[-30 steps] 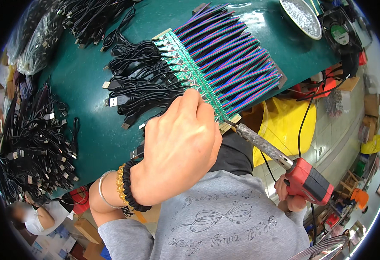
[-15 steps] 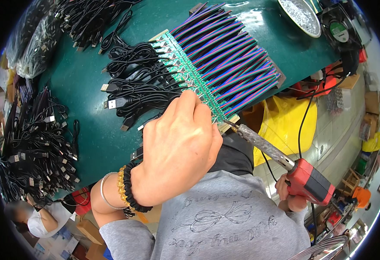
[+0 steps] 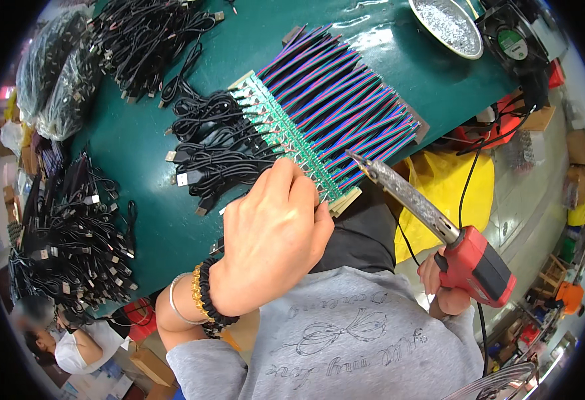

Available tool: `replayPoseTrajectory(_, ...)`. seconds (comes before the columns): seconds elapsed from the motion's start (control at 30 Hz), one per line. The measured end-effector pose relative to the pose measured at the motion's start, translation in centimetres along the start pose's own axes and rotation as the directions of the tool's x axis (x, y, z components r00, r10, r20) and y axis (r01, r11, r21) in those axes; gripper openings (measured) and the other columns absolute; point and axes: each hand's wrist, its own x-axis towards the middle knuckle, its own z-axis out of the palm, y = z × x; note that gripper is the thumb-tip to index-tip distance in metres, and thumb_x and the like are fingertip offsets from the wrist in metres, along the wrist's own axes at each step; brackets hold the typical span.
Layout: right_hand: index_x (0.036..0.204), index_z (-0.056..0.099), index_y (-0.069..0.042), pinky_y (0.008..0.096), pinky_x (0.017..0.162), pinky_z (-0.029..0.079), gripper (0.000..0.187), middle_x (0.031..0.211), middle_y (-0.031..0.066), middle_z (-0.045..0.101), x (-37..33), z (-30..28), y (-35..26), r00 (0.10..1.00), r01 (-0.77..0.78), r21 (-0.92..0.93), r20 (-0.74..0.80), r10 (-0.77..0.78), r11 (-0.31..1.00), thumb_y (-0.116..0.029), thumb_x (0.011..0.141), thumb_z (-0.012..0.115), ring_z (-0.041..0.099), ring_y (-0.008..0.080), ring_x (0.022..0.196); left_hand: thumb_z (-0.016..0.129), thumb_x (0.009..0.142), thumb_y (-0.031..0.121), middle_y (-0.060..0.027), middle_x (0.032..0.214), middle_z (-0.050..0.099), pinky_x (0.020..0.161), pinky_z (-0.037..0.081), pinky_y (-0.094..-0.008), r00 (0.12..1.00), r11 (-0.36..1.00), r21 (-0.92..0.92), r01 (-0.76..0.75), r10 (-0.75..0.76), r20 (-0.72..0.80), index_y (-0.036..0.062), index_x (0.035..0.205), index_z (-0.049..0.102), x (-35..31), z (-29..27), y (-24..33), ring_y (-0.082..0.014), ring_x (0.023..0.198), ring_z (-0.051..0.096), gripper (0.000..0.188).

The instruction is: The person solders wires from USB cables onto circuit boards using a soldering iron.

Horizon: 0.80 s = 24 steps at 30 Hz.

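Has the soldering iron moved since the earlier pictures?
Yes: against the green circuit boards, the soldering iron moved up the picture, its tip now over coloured wires.

**Left hand arched at the counter's near edge, right hand clenched beyond it**

The left hand (image 3: 269, 233) is turned back upward above the counter's (image 3: 162, 223) near edge, fingers bent and bunched, thumb along their right side; the fingertips are hidden beneath. Its bare forearm (image 3: 178, 327) slants up from the lower left, elbow bent. The right hand (image 3: 450, 300) is off the counter, past that edge, fingers curled in a grip; little of its forearm shows.
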Motion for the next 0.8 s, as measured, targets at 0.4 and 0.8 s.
replayPoseTrajectory(0.4, 0.135, 0.038, 0.002, 0.027, 0.05, 0.042, 0.093, 0.055, -0.0034, 0.046, 4.5, 2.0, -0.5, 0.956, -0.099, -0.095, -0.286, 0.069, 0.99, -0.075, 0.085, 0.048, 0.046, 0.0105, 0.045, 0.074, 0.083, 0.02, -0.0124, 0.099, 0.062, 0.087, 0.043, -0.0415, 0.975, 0.959, 0.279, -0.048, 0.105, -0.195, 0.0009, 0.11, 0.063, 4.8, -2.9, -8.9, -0.033, 0.096, 0.057, 0.034)
replayPoseTrajectory(0.8, 0.133, 0.038, 0.002, 0.0243, 0.045, 0.038, 0.081, 0.053, -0.0032, 0.041, 6.2, 1.6, -0.7, 0.904, 0.069, -0.071, -0.418, -0.093, 0.995, -0.068, 0.093, 0.043, 0.039, 0.0086, 0.041, 0.074, 0.081, 0.017, -0.0121, 0.094, 0.057, 0.084, 0.04, -0.0406, 0.992, 0.975, 0.223, -0.009, 0.037, -0.12, 0.0028, 0.098, 0.064, 5.9, -3.1, -8.8, -0.0303, 0.094, 0.054, 0.024)
